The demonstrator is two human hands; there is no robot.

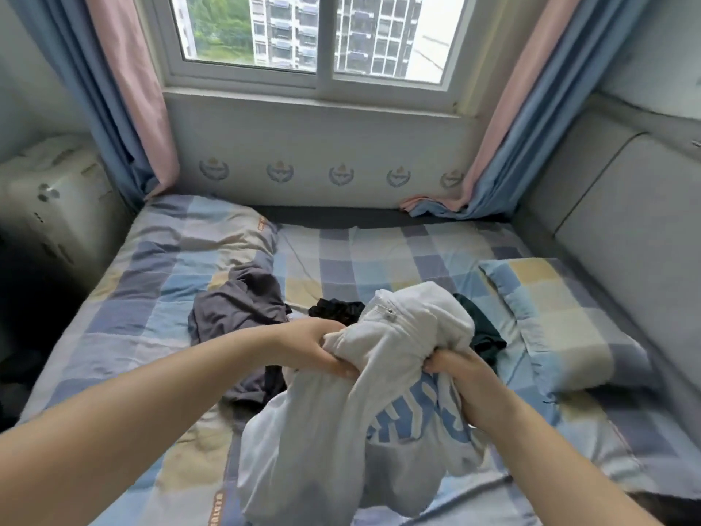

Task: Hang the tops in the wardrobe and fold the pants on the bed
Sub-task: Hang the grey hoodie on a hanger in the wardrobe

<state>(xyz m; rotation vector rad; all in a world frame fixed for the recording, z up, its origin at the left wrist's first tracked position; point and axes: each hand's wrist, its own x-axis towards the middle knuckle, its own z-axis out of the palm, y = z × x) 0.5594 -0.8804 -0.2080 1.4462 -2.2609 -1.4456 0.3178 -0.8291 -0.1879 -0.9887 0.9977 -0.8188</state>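
Note:
A white top with blue lettering [383,389] hangs bunched between my hands above the bed [144,305]. My left hand [315,347] grips its fabric on the left side. My right hand [459,377] grips the fabric on the right. Behind it on the bed lie a dark grey garment [235,305], a black garment [337,309] and a dark green garment [481,328], partly hidden by the white top.
A checked pillow [557,317] lies at the right of the bed and a folded checked quilt [197,233] at the far left. A grey padded headboard [622,222] runs along the right. Curtains [125,108] frame the window behind.

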